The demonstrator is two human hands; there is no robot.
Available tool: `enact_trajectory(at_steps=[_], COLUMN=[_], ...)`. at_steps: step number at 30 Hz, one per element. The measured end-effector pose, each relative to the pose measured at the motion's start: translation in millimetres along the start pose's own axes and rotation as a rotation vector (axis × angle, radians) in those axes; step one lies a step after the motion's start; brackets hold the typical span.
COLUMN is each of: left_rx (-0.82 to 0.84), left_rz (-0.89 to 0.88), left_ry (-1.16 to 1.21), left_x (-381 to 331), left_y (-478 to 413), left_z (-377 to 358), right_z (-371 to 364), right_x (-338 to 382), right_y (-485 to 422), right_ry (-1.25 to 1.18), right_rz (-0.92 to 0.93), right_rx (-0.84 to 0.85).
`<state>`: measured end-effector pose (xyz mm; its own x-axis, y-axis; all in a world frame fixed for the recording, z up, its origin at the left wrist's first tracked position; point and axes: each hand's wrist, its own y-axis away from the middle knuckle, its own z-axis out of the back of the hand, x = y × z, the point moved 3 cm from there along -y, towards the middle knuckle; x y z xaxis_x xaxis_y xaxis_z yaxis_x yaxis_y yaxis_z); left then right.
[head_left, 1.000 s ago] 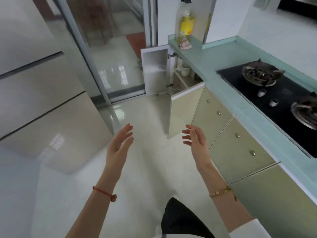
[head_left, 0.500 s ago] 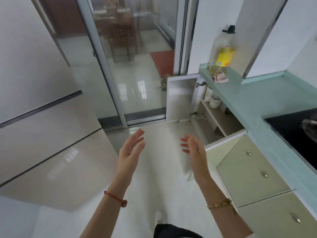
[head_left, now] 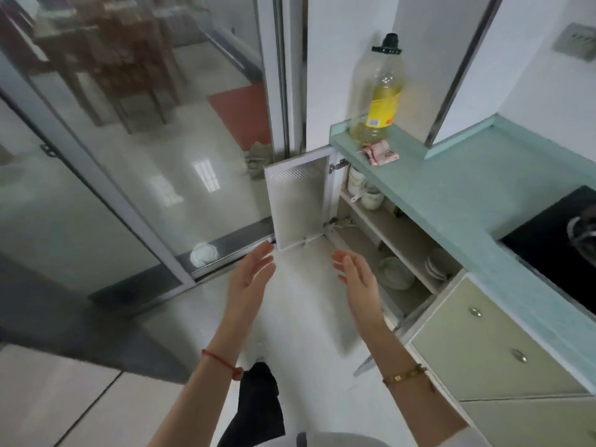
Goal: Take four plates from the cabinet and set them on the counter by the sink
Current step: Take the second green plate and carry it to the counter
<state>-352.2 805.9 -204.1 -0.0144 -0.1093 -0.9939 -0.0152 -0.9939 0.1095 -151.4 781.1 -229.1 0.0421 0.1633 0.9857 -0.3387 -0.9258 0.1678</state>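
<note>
- Both hands are empty, fingers straight and slightly spread: the left hand [head_left: 248, 275] and the right hand [head_left: 358, 280] hover palm to palm above the floor, just in front of the open cabinet [head_left: 406, 230]
- The plates [head_left: 395, 272] sit in stacks on the lower shelf, right of the right hand and partly hidden by the shelf above; none looks taken yet
- The near cabinet door [head_left: 419, 312] stands ajar close beside the right forearm, so a sideways reach could knock an arm or a plate on its edge
- The stacks lie low under the shelf of cups [head_left: 371, 196]; four smooth plates lifted at once could slide and smash on the hard floor
- The bottle [head_left: 382, 98] at the far end of the worktop [head_left: 451, 195] has a yellow label, its print too blurred to read; the pink packet [head_left: 380, 153] beside it shows no legible writing
</note>
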Motion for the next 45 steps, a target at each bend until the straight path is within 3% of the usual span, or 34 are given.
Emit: enact_trajectory(at_steps=[9, 14, 24, 29, 35, 40, 45], left_rx=[0.394, 0.587, 0.785, 0.845, 0.919, 0.941, 0.935], left_rz=[0.100, 0.200, 0.286, 0.289, 0.311, 0.291, 0.260], left_ry=[-0.217, -0.313, -0.491, -0.498, -0.536, -0.568, -0.599], left_x=[0, 19, 113, 199, 361, 505, 635], left_y=[-220, -293, -378, -411, -444, -480, -521], left_z=[-24, -69, -186, -243, -309, -365, -444], right_z=[-26, -3, 65, 93, 126, 172, 224], right_x=[-14, -39, -127, -215, -370, -502, -622], right_y=[-141, -184, -266, -309, -362, -413, -467], right_ry=[-0.014, -0.020, 0.015, -0.019, -0.094, 0.038, 0.135], right_rz=[-0.110, -0.222, -0.489, -0.569, -0.645, -0.667, -0.599], right_rx=[-0.395, -0.613, -0.721, -0.787, -0.913, -0.971, -0.901])
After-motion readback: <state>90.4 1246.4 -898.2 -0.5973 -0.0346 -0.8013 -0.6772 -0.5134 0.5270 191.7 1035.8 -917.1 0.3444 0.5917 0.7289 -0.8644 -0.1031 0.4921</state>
